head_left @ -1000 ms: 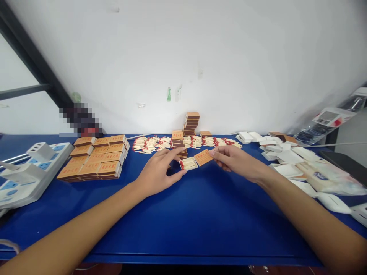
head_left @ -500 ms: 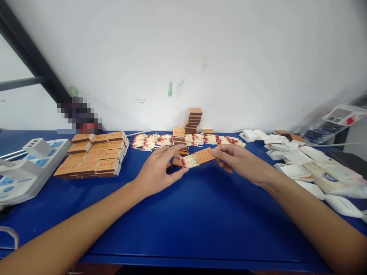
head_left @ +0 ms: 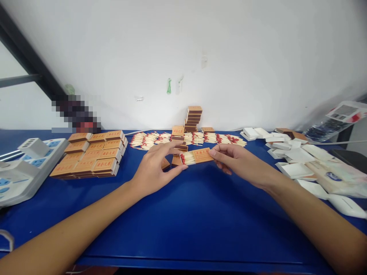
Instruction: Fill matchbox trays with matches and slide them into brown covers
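My left hand (head_left: 155,168) pinches the white inner tray (head_left: 187,157) full of red-tipped matches, thumb below and forefinger above. My right hand (head_left: 239,162) grips the orange matchbox sleeve (head_left: 203,155) by its right end. The tray is partly pushed into the sleeve, and both are held just above the blue table (head_left: 195,214). Behind them lies a row of loose matches (head_left: 189,139) and a small stack of brown matchboxes (head_left: 193,118) against the wall.
A block of closed orange matchboxes (head_left: 88,158) sits at the left, beside a white power strip (head_left: 25,168). Several empty white trays (head_left: 283,147) and plastic bags (head_left: 335,177) lie at the right. A few brown sleeves (head_left: 179,139) stand mid-table.
The tray and sleeve were apart a second ago; the tray has since slid partway into the sleeve. Both hands have risen slightly and come closer together.
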The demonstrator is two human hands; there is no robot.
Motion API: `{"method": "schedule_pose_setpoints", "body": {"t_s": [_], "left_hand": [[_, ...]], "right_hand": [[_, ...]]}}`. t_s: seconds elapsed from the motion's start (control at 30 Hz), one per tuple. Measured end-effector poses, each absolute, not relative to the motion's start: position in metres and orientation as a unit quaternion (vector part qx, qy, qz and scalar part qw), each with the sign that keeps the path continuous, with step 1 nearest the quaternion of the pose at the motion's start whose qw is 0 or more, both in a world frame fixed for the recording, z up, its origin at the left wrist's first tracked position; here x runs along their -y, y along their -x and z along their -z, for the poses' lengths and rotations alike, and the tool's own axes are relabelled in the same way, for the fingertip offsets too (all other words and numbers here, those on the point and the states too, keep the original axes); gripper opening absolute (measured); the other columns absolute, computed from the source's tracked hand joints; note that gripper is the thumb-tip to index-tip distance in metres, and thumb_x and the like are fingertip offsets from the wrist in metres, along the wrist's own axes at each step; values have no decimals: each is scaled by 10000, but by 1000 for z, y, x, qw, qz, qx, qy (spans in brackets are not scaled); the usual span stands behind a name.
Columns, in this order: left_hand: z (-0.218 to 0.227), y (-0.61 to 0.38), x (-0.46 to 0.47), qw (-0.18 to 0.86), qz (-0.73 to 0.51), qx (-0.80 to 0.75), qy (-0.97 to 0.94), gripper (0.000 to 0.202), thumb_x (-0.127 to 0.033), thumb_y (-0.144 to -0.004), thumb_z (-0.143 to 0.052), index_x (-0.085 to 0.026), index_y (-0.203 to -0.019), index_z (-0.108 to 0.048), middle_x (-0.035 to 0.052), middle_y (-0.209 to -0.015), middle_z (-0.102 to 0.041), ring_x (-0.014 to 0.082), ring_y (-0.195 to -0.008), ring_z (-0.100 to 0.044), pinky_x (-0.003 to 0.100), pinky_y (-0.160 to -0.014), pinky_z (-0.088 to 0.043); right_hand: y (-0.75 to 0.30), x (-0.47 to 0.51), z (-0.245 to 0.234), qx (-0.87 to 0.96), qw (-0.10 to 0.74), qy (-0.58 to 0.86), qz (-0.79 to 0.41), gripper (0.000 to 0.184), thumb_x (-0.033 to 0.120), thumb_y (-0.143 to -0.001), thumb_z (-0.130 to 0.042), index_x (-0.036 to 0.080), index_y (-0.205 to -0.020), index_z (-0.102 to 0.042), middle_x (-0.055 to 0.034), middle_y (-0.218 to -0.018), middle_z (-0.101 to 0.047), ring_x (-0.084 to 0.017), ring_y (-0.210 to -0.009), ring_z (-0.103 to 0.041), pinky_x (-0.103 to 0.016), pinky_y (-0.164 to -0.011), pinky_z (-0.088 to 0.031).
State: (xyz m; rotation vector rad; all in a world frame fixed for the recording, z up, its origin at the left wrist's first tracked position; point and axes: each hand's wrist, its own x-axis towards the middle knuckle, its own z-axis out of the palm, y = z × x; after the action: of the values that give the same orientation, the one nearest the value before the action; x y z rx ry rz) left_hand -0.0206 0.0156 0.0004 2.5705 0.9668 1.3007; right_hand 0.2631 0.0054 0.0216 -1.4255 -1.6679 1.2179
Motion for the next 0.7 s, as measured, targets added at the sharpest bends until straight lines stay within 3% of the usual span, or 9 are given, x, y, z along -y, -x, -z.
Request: {"method": "schedule_pose_setpoints", "body": {"t_s": [0.1,0.17,0.3,0.47,0.57,0.7], "left_hand": [[-1,19,-15,62,-430,-302,-848,612,-268,-907,-871,-264,-1430,-553,34,-1188,-817,252,-1239,-734,427,-1125,-536],[-1,19,-15,63,-435,-299,-847,608,-276,-904,-877,-267,-1423,-561,36,-1193,-815,252,-1234,-733,425,-1124,-533],[0,19,-16,72,-442,-299,-843,664,-365,-850,-918,-273,-1412,-577,22,-1114,-817,249,-1190,-734,414,-1103,-525],[-3,19,-14,64,-450,-271,-848,801,-530,-711,-959,-254,-1376,-610,5,-976,-774,220,-961,-736,384,-973,-549],[-6,18,-11,70,-442,-262,-855,745,-516,-753,-942,-249,-1367,-615,-1,-953,-786,210,-947,-743,377,-982,-541],[-3,16,-7,61,-414,-264,-869,629,-423,-840,-921,-236,-1369,-636,46,-1074,-810,240,-1016,-743,394,-968,-568]], "right_hand": [[-253,-2,-17,618,362,524,-461,452,650,-892,-770,215,-942,-657,-9,-830,-654,-129,-643,-576,-265,-553,-498],[-242,4,-15,597,420,497,-469,462,632,-903,-769,226,-1096,-662,-55,-980,-707,-186,-781,-668,-302,-599,-595],[-218,24,-12,621,423,423,-507,581,629,-1033,-589,276,-1495,-564,-118,-1320,-687,-253,-1072,-704,-409,-785,-697],[-209,40,-12,661,337,391,-545,706,659,-1088,-433,261,-1671,-406,-112,-1166,-717,-224,-950,-722,-404,-754,-697],[-210,38,-11,672,329,372,-550,679,622,-1112,-408,229,-1665,-421,-104,-1088,-718,-222,-955,-717,-355,-697,-678],[-215,34,-10,687,344,385,-511,646,622,-1114,-397,246,-1634,-471,-104,-1110,-730,-225,-930,-715,-339,-641,-646]]}}
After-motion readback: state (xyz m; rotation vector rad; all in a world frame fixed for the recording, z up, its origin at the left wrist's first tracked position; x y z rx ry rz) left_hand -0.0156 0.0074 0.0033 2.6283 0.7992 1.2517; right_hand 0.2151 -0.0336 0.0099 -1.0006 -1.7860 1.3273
